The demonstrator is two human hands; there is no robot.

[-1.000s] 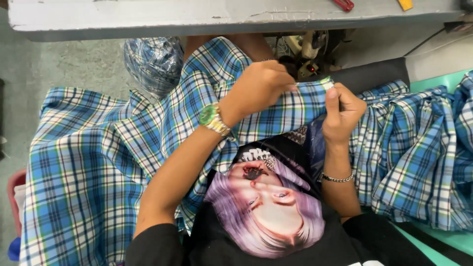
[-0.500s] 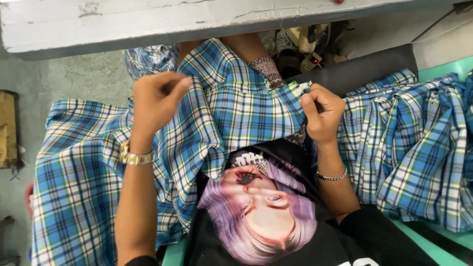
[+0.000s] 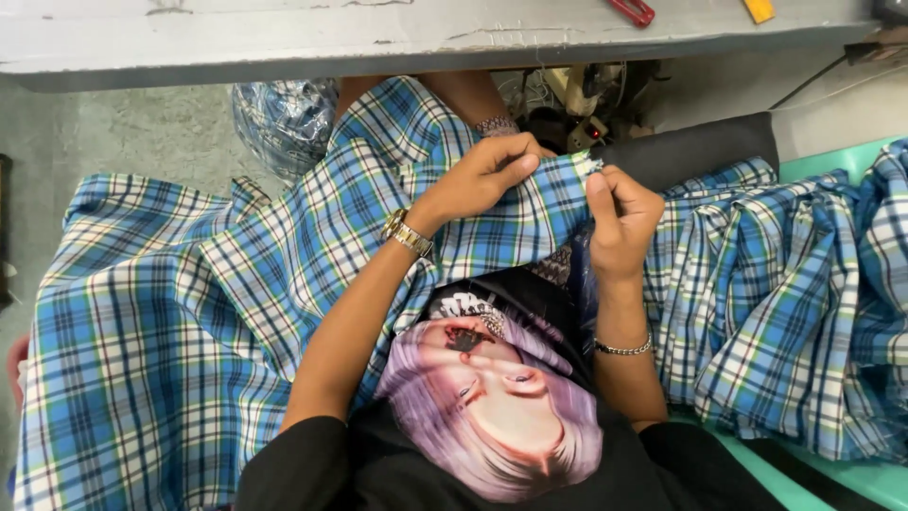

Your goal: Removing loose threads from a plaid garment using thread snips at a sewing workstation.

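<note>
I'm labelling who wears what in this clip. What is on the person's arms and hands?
The left hand has a gold and silver metal wristwatch at the wrist. The right hand has a thin silver chain bracelet on the forearm. Both arms are bare below short black sleeves; no gloves.

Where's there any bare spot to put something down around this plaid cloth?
Bare grey tabletop runs along the top, left of the red tool. A strip of grey floor shows between table edge and plaid fabric. The lap is crowded: left hand and right hand pinch the fabric edge.
</note>
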